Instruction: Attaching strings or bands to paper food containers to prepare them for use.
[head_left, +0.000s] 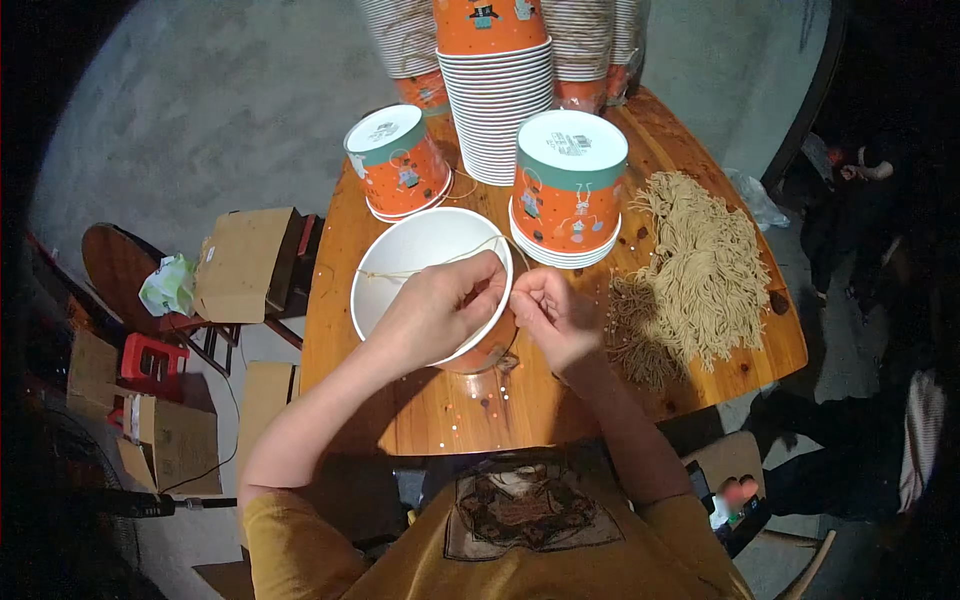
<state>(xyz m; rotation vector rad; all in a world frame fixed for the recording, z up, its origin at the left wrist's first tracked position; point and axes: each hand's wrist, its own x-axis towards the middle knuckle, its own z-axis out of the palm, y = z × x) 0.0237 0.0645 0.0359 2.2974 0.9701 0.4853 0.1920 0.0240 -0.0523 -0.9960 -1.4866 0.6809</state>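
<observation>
Two hands met at the rim of an open paper bucket [388,250], the left hand [445,305] over its smooth white mouth, the right hand [548,315] just outside; both had fingertips drawn together, though whether they gripped the thin tan cord [395,274] could not be told. That cord, crossing the mouth beside the left hand, looked limp and light, best pinched near an end; the bucket seemed light and dentable, firmest at its rolled rim. Right of the right hand lay twisty, fibrous strands [715,270].
</observation>
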